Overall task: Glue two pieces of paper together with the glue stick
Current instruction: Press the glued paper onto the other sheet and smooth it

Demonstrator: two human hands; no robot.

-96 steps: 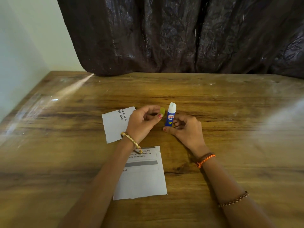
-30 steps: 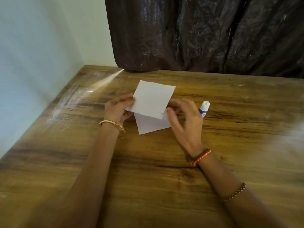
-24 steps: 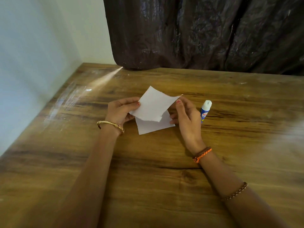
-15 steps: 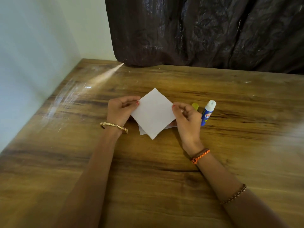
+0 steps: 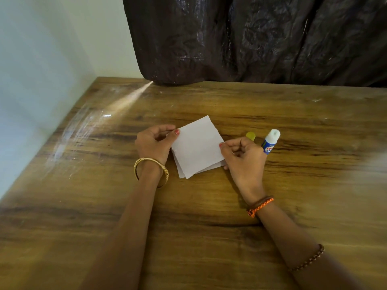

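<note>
- On the blue label of the glue stick (image 5: 269,142), only the red letters "fev" and part of a white word beginning "ST" can be read.
- The glue stick is stood uncapped on the desk (image 5: 209,216), just right of the right hand (image 5: 244,158); its yellow cap (image 5: 250,135) is seen just beyond that hand.
- Two stacked white papers (image 5: 196,147) are held between the hands, the lower sheet showing at the near edge.
- The left corner is pinched by the left hand (image 5: 154,143), the right corner by the right hand.

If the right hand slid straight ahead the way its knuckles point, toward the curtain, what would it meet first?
Probably the yellow cap, lying just beyond the right hand; the glue stick stands slightly to the right of that line. Depth is hard to judge.
</note>
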